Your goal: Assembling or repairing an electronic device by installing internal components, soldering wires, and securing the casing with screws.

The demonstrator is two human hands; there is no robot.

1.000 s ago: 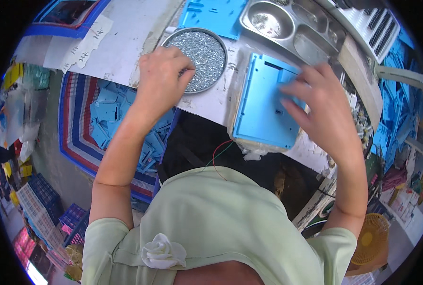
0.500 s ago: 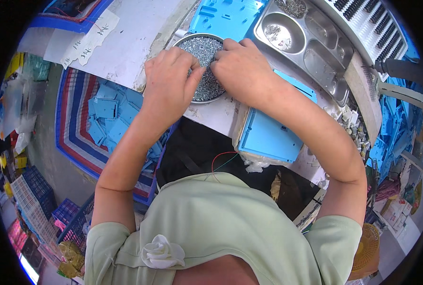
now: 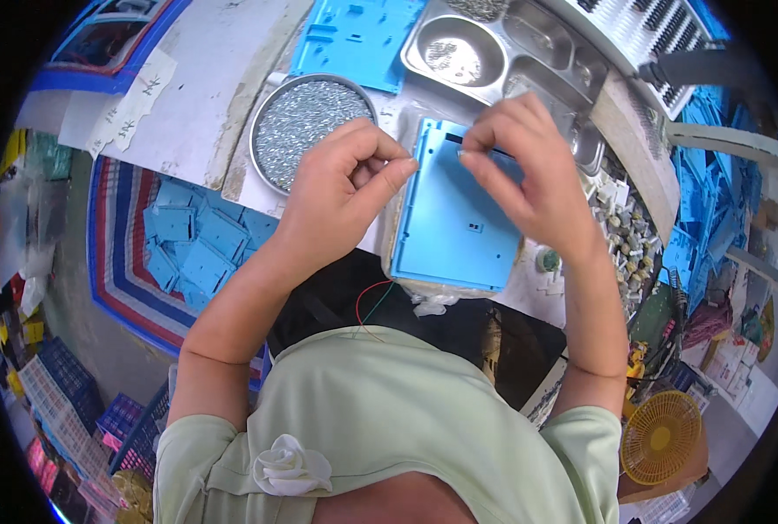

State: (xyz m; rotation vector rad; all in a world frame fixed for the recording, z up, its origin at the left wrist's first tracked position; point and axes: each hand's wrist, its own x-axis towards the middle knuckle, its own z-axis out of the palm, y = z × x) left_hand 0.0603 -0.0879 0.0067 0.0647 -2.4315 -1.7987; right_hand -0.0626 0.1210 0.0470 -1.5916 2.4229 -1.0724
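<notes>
A blue plastic panel (image 3: 450, 227) lies flat on a block with clear plastic wrapping, right in front of me. My left hand (image 3: 345, 188) is at the panel's upper left edge, thumb and forefinger pinched together. What they hold, if anything, is too small to make out. Over the panel's upper right part is my right hand (image 3: 529, 170), its thumb and forefinger closed near a tiny pale speck I cannot identify. A round metal pan (image 3: 256, 162), filled with small silvery metal pieces like screws or pins, stands left of the panel, just beyond my left hand.
Another blue panel (image 3: 354, 39) lies behind the pan. A steel compartment tray (image 3: 411, 54) with small parts is at the back. Loose small parts (image 3: 620, 227) are heaped to the right. Left below the table, a striped bag (image 3: 114, 236) holds many blue pieces (image 3: 206, 262).
Both hands have left the pan of metal pieces and come over the blue panel, the right hand moving farther right. The whole view has shifted, so the bench appears farther left.
</notes>
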